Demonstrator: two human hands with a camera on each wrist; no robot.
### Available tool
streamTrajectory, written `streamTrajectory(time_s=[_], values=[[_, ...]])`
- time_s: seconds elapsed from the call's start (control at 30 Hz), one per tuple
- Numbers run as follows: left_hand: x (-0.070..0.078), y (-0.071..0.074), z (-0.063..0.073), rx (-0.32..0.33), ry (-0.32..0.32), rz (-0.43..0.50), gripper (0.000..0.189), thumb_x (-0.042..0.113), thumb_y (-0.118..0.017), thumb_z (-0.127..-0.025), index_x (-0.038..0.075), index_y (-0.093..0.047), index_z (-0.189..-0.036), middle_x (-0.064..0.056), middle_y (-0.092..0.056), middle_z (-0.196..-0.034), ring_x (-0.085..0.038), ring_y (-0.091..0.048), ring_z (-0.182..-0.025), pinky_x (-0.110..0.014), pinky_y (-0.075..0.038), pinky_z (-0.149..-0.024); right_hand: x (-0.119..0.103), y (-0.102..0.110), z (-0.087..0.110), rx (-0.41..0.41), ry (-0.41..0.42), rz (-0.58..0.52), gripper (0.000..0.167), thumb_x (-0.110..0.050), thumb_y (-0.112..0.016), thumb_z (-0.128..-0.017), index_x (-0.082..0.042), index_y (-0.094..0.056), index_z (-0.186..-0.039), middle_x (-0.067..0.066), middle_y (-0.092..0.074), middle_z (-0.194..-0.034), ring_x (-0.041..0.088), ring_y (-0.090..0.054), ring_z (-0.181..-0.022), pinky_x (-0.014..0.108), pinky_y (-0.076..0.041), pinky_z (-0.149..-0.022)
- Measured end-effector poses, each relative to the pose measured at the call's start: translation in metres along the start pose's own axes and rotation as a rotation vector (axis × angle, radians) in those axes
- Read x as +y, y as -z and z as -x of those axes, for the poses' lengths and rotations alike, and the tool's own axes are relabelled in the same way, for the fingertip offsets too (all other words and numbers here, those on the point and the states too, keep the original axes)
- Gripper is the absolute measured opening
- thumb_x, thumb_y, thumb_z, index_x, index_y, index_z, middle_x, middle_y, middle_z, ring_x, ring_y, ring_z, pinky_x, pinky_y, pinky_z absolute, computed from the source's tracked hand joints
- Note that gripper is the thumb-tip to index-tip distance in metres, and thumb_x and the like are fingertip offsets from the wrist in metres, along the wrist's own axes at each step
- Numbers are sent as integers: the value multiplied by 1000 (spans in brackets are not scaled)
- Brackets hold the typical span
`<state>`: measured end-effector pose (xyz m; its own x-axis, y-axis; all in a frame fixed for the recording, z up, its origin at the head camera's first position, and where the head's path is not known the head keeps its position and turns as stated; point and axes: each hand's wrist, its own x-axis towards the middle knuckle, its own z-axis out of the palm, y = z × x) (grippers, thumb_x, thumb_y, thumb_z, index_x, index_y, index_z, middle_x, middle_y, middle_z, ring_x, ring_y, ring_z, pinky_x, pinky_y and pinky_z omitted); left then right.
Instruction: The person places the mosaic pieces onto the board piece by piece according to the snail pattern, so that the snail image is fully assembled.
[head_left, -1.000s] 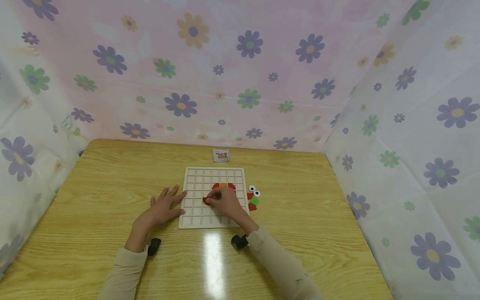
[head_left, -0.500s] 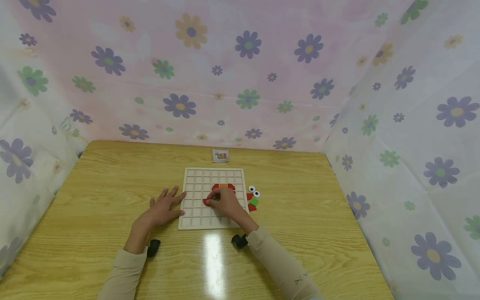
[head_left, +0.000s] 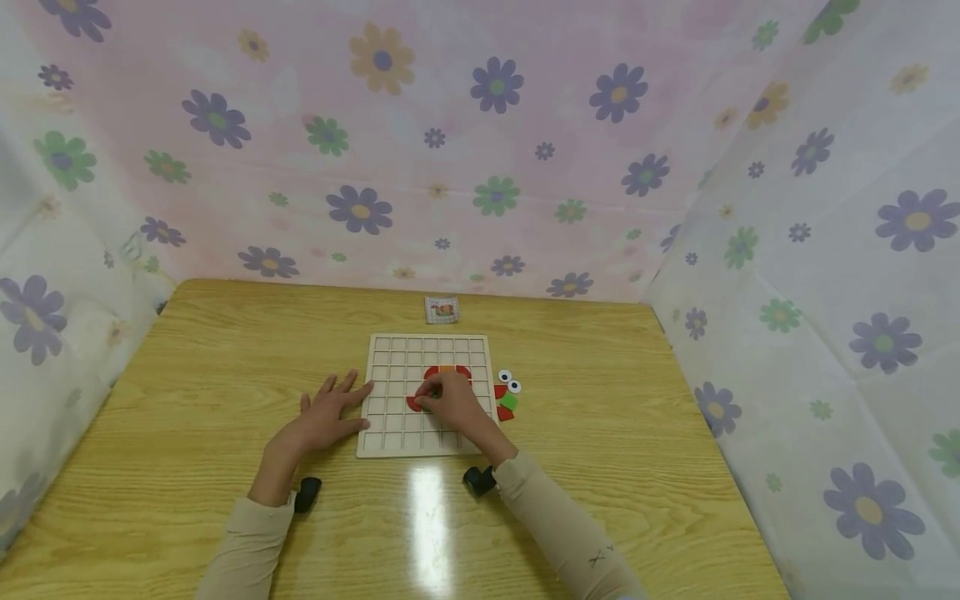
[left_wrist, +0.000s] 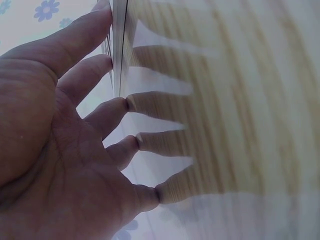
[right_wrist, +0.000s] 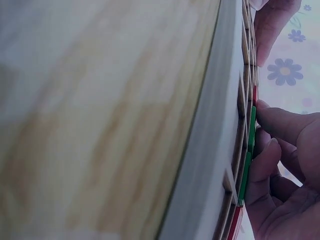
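A pale wooden grid board (head_left: pixel 386 440) lies on the table. My right hand (head_left: pixel 453 404) is over its middle, thumb and index fingertip together at a red tile with a rounded edge (head_left: pixel 412 403) in a cell. The right wrist view shows the thumb tip at this red tile (right_wrist: pixel 255 94), beside green tiles (right_wrist: pixel 245 175); the other fingers are curled under the palm. Red tiles (head_left: pixel 463 372) and an orange tile (head_left: pixel 447 368) sit in cells behind the hand, which partly hides them. My left hand (head_left: pixel 324 417) has spread fingers, its thumb and index fingertip touching the board's left edge.
Two round eye pieces (head_left: pixel 509 382), a green tile (head_left: pixel 508 402) and red tiles (head_left: pixel 506 413) lie against the board's right side. A small picture card (head_left: pixel 442 310) lies behind the board. Flowered cloth (head_left: pixel 435 167) hangs beyond the table (head_left: pixel 600 467).
The red tile under my right fingertips has shifted very slightly, and the fingertips have drawn a little toward its right side. My left hand has stayed at the board's edge.
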<state>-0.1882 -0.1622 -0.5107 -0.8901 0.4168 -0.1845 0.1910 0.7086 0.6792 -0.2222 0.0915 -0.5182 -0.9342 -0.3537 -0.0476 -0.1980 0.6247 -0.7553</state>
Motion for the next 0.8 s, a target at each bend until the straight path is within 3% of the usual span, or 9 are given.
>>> streamTrajectory(time_s=[0.2,0.47,0.63,0.8], values=[[-1,0,0,-2,-5,6,68,28,-69,-98,4,-42,-155,-31,-16,-164,-61,-3,-148,-86,-1,-103,-6,0,1,2,-9,61,5,-11,-75,-93,-9,-79,-89,0,-72,-86,8,-61,-75,23,-51,-69],[0,1,1,0,-9,11,67,27,-68,-98,4,-41,-155,-31,-15,-165,-61,-2,-148,-86,0,-104,-19,0,12,0,13,229,11,-13,-73,-95,-10,-80,-104,1,-76,-105,13,-68,-94,26,-55,-77],[2,3,3,0,-24,35,66,24,-67,-99,2,-40,-155,-32,-14,-164,-61,0,-148,-85,2,-104,-13,10,29,7,45,160,16,-12,-72,-95,-9,-76,-110,3,-72,-109,13,-63,-87,26,-53,-74],[1,2,2,-8,-20,35,67,25,-67,-99,2,-39,-155,-32,-13,-165,-60,1,-148,-85,3,-104,8,28,49,56,58,61,15,-8,-71,-95,-6,-75,-110,5,-72,-104,11,-58,-79,24,-50,-69]])
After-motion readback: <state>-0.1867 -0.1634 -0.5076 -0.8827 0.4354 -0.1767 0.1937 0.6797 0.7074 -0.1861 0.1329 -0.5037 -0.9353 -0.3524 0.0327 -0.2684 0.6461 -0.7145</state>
